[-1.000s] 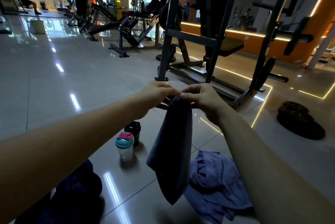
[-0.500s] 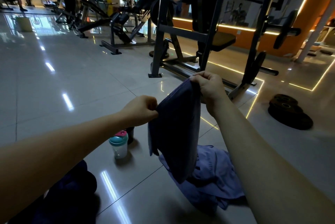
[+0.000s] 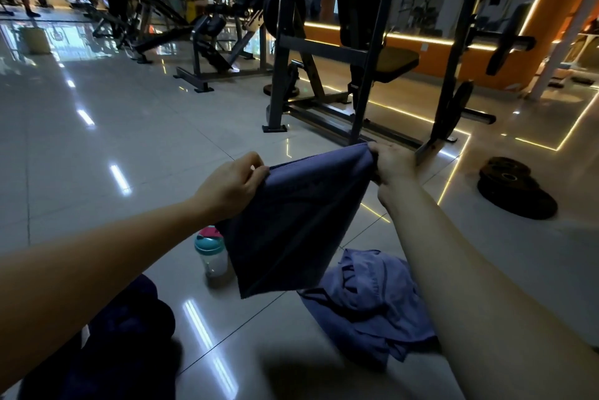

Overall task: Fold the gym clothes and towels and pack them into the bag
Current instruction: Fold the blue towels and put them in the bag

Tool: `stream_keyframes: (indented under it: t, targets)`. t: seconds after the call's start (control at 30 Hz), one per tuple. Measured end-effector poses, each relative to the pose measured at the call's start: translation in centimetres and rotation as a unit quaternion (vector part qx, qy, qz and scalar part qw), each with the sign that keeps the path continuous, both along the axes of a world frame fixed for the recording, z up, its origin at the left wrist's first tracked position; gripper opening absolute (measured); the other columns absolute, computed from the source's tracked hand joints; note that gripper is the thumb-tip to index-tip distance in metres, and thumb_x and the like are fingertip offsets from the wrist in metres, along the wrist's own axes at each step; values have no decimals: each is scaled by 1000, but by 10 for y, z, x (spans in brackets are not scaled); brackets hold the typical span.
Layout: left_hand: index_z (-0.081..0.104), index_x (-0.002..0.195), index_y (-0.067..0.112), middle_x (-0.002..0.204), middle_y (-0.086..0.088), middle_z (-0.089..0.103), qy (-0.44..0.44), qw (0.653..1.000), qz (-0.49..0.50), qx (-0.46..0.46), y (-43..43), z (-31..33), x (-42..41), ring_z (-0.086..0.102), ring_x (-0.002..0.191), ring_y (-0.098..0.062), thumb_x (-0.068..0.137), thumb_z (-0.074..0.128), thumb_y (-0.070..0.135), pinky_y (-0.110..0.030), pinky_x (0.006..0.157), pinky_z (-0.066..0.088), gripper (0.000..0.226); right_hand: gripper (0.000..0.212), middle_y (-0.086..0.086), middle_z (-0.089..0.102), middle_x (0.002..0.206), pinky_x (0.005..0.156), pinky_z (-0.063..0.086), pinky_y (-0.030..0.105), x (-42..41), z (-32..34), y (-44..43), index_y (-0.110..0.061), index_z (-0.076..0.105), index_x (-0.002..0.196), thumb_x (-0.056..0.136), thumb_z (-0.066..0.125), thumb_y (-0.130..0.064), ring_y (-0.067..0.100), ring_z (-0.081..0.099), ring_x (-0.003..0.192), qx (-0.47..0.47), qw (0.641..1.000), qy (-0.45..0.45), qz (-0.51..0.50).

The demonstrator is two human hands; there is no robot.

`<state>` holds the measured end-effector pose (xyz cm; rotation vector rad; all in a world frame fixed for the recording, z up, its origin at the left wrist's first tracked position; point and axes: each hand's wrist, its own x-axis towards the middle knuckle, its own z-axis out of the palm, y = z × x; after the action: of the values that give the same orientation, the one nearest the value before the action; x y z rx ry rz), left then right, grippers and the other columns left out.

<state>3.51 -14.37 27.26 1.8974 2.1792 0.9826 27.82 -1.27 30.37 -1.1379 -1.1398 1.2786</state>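
Left hand [image 3: 233, 185] farther out, cloth [image 3: 291, 224] wider

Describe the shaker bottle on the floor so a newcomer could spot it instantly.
Find the dark cloth held between the left hand and right hand. Below the left hand's end of it, on the tiled floor, stands the shaker bottle. Clear body, teal cap, pink top; everything near it is fabric.

The cloth [image 3: 291, 221] is plain dark blue; the garment [image 3: 366, 299] lighter purple-blue; the bottle lid [image 3: 209, 241] teal and pink.
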Motion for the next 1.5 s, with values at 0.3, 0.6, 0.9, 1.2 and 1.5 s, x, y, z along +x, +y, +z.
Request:
stream_keyframes:
  t: [0.3, 0.6, 0.9, 1.2, 1.5]
  targets:
    - [64, 87, 21, 78, 3, 63, 76, 995, -51, -26, -6, 13, -19, 60, 72, -16, 89, 75, 32, -34, 64, 49, 15, 22, 11, 62, 111, 93, 52, 43, 17, -12, 6, -9, 61, 113, 92, 64, -14, 28, 60, 103, -79, 996, 25, -15]
    - [75, 99, 10, 91, -12, 72, -151, 977, -23, -147, -16, 15, -42, 64, 78, -16, 93, 71, 14, -21, 67, 52, 8, 40, 14, 59, 121, 103, 47, 50, 34, -29, 12, -7, 56, 125, 87, 66, -14, 32, 57, 111, -141, 986, 12, -90]
    - [66, 96, 6, 83, -8, 61, -290, 953, 26, -86, -8, 8, -42, 53, 70, -16, 105, 51, 22, -28, 61, 40, 24, 34, 15, 56, 125, 99, 50, 42, 26, -33, 5, -3, 51, 130, 98, 52, -11, 31, 56, 117, -181, 978, 38, -91]
    - [62, 91, 13, 76, -4, 47, -364, 926, 66, -70, -9, -10, -41, 41, 66, -16, 108, 45, 33, -28, 60, 35, 30, 11, 18, 55, 113, 108, 45, 48, 18, -46, 4, -8, 53, 86, 97, 49, -8, 37, 55, 118, -136, 985, -20, -102]
    - [53, 81, 14, 65, -1, 36, -430, 888, 30, -159, -11, -17, -56, 33, 53, -11, 103, 55, 38, -23, 51, 29, 32, 34, 22, 67, 106, 70, 58, 41, 32, -60, 19, -3, 64, 104, 71, 67, -10, 39, 65, 96, -150, 984, -83, -46]
